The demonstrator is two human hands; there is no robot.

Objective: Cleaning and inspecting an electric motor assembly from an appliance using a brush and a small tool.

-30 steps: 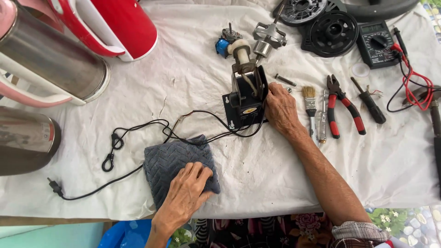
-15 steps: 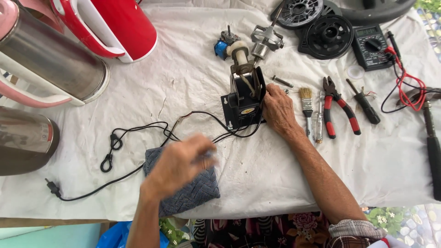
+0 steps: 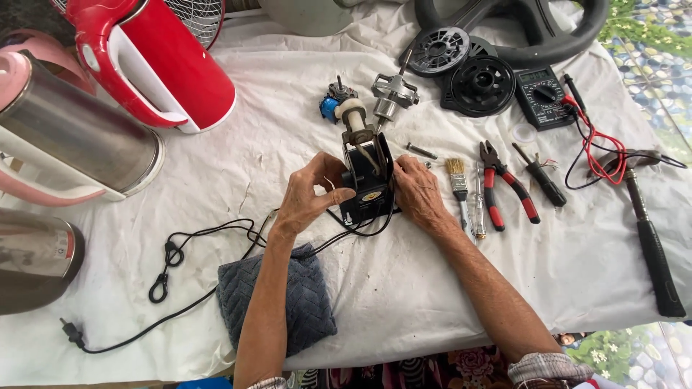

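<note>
Gripping: both hands are closing on a small black motor unit [image 3: 369,184] that is standing near the middle of the bench [image 3: 432,288], which a white cloth is covering.
Left hand [image 3: 311,193]: fingers are curling narrowly round the unit's left side, thumb pressing toward its front face.
Right hand [image 3: 418,193]: fingers are wrapping the right side, lying flat against the frame.
Cord: a thin black cable [image 3: 187,248] is trailing from the unit's base toward the near left corner, ending in a plug [image 3: 70,331].
Handling: the unit is looking dense and rigid, probably heavy for its size; the metal frame is offering the safest hold, while the exposed windings and the white shaft end [image 3: 352,112] are seeming more delicate.
Near edge: a grey folded towel [image 3: 288,302] is lying under the left forearm, soft and likely to slide.
Right side: a brush [image 3: 457,180], red-handled pliers [image 3: 504,189], a screwdriver [image 3: 540,180] and a hammer [image 3: 649,238] are lying in a row.
Far left: a red kettle [image 3: 155,61] is resting on its side.
</note>
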